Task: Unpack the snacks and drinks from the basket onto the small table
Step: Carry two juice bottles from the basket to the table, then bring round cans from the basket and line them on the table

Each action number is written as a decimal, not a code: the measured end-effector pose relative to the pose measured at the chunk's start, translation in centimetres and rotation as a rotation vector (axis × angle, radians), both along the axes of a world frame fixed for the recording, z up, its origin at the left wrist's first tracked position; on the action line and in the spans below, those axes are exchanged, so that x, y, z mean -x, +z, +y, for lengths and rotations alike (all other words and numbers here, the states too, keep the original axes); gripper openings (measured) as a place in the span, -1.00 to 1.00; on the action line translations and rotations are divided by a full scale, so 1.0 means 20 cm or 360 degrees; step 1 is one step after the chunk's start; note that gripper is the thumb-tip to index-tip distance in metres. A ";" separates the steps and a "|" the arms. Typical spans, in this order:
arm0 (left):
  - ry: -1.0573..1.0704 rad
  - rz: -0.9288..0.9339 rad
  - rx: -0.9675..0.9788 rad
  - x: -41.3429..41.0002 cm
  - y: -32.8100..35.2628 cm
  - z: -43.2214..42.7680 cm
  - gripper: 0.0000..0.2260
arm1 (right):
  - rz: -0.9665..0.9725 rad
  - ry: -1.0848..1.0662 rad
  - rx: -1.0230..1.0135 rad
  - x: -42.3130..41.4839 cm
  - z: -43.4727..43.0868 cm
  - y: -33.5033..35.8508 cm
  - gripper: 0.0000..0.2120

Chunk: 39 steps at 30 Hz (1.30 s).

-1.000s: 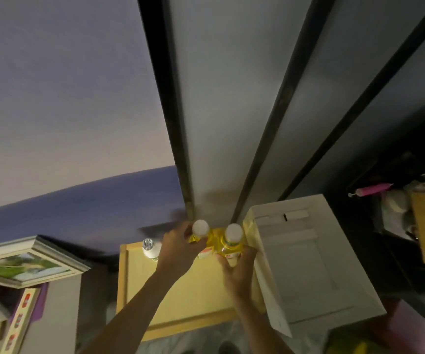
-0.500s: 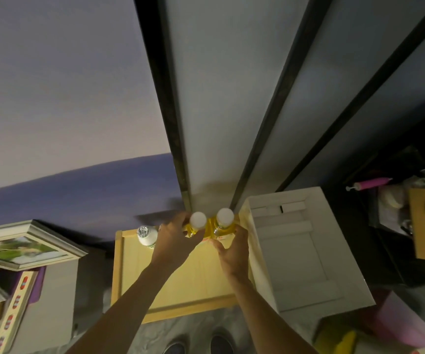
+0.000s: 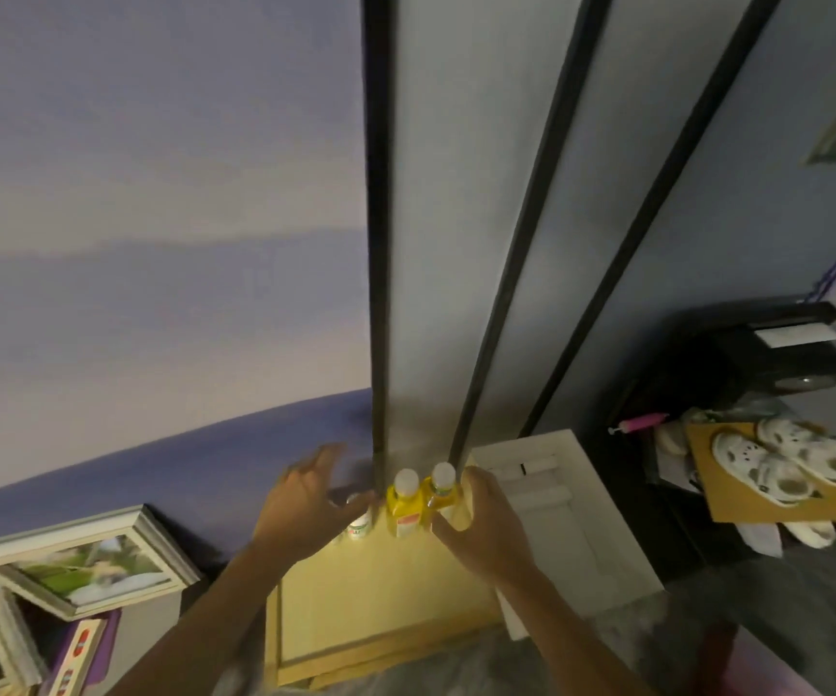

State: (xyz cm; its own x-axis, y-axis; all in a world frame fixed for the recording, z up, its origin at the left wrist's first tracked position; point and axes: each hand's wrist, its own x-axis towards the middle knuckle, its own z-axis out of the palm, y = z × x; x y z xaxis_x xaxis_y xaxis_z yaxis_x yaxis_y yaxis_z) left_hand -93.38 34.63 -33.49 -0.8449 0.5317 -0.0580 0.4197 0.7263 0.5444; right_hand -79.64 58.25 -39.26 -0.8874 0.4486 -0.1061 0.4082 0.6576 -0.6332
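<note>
Two yellow drink bottles with white caps stand side by side at the far edge of the small yellow wooden table (image 3: 385,610): the left bottle (image 3: 402,504) and the right bottle (image 3: 442,489). My right hand (image 3: 481,519) curls around the right bottle. My left hand (image 3: 305,499) hovers with fingers spread, off the left bottle, above a small white bottle (image 3: 358,523) partly hidden behind it. The basket is a white slatted crate (image 3: 566,514) to the right of the table.
Picture frames (image 3: 89,560) lean at the lower left. A dark shelf at right holds white clogs (image 3: 777,464) on a brown board. Dark vertical door rails (image 3: 380,243) rise behind the table.
My left hand has let go of the left yellow bottle and opened, moving left. Both bottles now stand on the table's far edge. The camera tilted upward.
</note>
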 end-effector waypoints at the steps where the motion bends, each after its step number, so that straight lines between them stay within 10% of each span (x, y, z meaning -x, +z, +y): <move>1: -0.0002 0.0040 0.0053 0.00 0.06 -0.06 -0.28 | 0.0021 0.0040 -0.0045 0.00 -0.01 0.09 -0.24; 16: 0.0771 0.0501 0.0226 -0.55 0.75 -1.19 -0.15 | 0.0172 0.0939 -0.0435 0.28 -0.79 1.03 0.05; 39: 0.2313 0.0207 0.0332 -2.40 0.66 -3.44 -0.18 | 0.0213 0.2293 -0.0392 -0.52 -3.71 1.05 -0.12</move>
State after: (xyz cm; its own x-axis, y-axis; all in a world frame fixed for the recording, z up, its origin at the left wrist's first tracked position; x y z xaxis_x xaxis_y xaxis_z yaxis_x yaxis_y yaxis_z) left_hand -45.47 -34.10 -20.38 -0.6226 -0.7772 0.0909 -0.6936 0.6019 0.3958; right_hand -69.17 -16.02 -18.16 -0.5708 -0.8200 -0.0425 -0.7317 0.5315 -0.4267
